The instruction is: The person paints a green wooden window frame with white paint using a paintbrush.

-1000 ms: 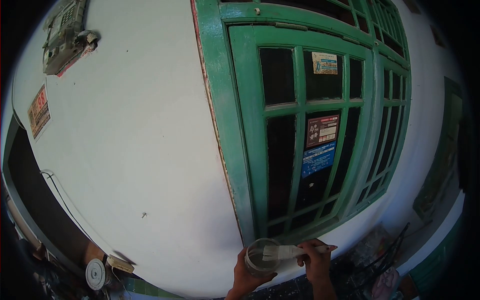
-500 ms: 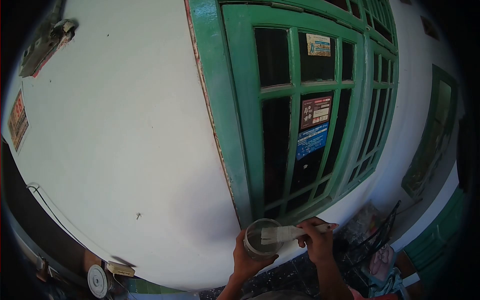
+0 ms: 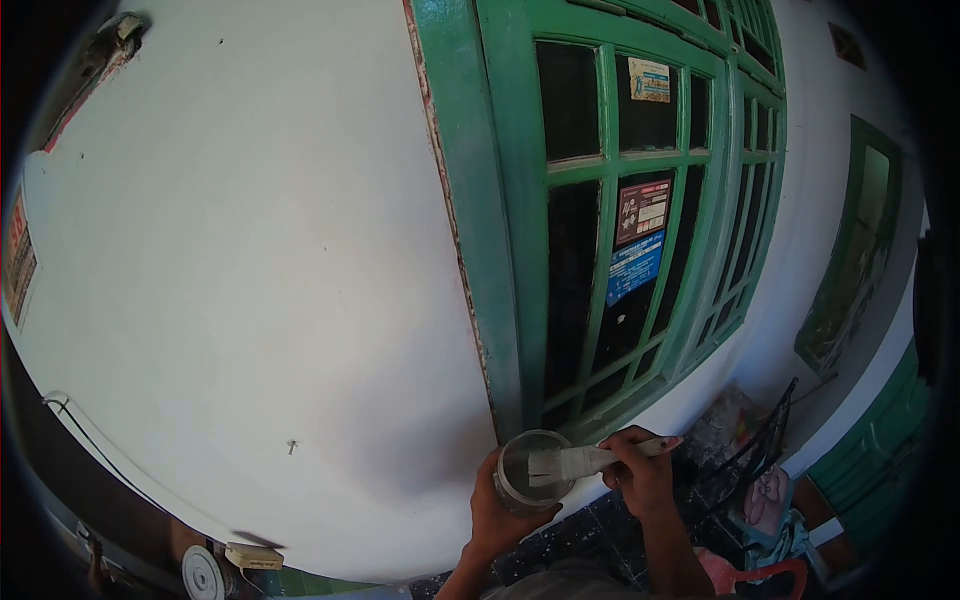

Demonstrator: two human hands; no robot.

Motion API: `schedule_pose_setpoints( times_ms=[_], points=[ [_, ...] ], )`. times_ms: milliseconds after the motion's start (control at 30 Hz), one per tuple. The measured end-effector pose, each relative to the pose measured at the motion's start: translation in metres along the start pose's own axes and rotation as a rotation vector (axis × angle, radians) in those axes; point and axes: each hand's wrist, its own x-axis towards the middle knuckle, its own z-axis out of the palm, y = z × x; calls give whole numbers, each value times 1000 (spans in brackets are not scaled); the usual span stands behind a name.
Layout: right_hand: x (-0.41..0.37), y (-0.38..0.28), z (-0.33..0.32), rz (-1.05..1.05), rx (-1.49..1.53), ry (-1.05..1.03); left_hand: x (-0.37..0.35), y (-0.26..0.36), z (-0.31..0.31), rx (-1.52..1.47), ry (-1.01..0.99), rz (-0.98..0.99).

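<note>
My left hand (image 3: pixel 495 512) is wrapped round a clear plastic tub (image 3: pixel 517 493), its fingers along the side and its thumb at the near edge. In my right hand (image 3: pixel 640 478) is a paintbrush (image 3: pixel 585 461), gripped by the handle, which points to the right. The pale bristles reach over the mouth of the tub, and the brush lies almost level. Behind the tub stands the white wall (image 3: pixel 250 270), which meets a green window frame (image 3: pixel 490 230) close above my hands.
Stickers (image 3: pixel 642 210) cling to the dark panes of the green window. At lower right, a red plastic item (image 3: pixel 770 574) and a bundle of cloth (image 3: pixel 768 497) lie on dark speckled tiles (image 3: pixel 570 550). A power strip (image 3: pixel 254 556) and a round white lid (image 3: pixel 203 573) show at lower left.
The view has turned a little left, so the window and wall sit differently in frame. Both hands, the tub and the brush keep nearly the same pose, the brush still over the tub.
</note>
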Motion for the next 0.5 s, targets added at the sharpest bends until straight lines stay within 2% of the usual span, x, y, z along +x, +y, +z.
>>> schedule_pose_setpoints(
  times_ms=[167, 233, 333, 500],
  points=[
    [3, 5, 5, 14, 78, 35, 3, -5, -4, -28, 12, 5],
    [5, 7, 9, 8, 154, 76, 5, 7, -10, 19, -30, -63],
    [17, 1, 12, 35, 212, 23, 18, 18, -17, -31, -63, -61],
    [38, -19, 23, -21, 187, -66, 35, 43, -18, -19, 66, 60]
  ],
)
